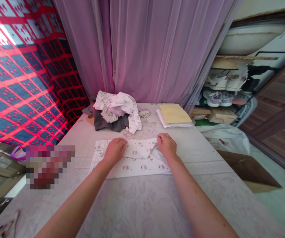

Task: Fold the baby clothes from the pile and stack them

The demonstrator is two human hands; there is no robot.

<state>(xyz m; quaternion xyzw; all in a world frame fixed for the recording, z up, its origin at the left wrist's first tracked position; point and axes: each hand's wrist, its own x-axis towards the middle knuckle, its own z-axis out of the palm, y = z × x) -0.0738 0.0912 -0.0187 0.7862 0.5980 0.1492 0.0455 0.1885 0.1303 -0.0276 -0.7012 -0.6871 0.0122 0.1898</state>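
Note:
A white garment with small pink prints [132, 162] lies spread flat in the middle of the table [142, 205]. Its top part is folded down toward me. My left hand [115, 149] rests on the left side of that fold, fingers curled on the cloth. My right hand [166, 144] grips the right corner of the fold with closed fingers. Both forearms reach in from the bottom of the view.
A heap of unfolded clothes [116, 112], white and dark grey, sits at the table's far edge. A folded yellow and white stack [174, 115] lies at the far right. Purple curtains [144, 49] hang behind. A shoe rack [221, 89] and a cardboard box [248, 172] stand to the right.

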